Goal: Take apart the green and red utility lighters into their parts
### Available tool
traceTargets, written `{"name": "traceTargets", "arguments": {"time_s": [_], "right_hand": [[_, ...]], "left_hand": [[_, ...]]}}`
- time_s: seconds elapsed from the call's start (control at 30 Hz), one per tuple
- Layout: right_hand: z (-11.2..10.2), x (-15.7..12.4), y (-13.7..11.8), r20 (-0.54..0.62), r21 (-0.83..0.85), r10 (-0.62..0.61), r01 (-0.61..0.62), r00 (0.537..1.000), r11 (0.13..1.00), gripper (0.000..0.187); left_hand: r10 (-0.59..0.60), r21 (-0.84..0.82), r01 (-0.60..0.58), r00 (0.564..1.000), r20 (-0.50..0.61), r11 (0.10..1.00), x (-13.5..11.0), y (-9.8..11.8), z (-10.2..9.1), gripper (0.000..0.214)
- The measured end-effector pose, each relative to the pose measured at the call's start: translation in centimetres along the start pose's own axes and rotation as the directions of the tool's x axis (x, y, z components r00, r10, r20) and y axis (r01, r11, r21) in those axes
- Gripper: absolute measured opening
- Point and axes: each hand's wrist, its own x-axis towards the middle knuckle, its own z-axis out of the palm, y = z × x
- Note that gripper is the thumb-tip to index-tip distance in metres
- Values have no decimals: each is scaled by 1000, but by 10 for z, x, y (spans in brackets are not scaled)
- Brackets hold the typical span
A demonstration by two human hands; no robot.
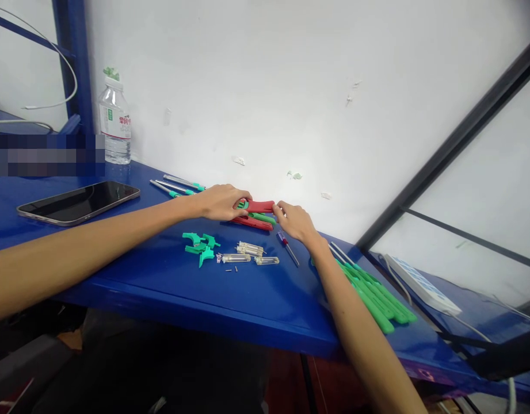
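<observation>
My left hand curls around the left end of a red plastic handle piece near the wall. At the right end of that same piece, my right hand pinches it with its fingertips. Under it lie more red and green handle pieces. A small red-handled screwdriver lies just below my right hand. Clear plastic tubes and small green clips lie on the blue table in front of the hands.
A smartphone lies at the left, with a water bottle behind it by the wall. Green-tipped metal rods lie near the wall. A pile of green handles sits beside my right forearm. A white power strip lies at the right.
</observation>
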Motion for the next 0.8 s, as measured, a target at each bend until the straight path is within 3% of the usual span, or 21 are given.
{"name": "traceTargets", "arguments": {"time_s": [0.4,0.8], "right_hand": [[-1,-1,-2,76,-39,-18,21,997,999,30],[-4,-2,-1,47,-13,-33,34,998,999,40]], "left_hand": [[93,124,-95,995,22,988,-3,3,4,59],[89,133,-88,996,2,987,-3,1,3,57]]}}
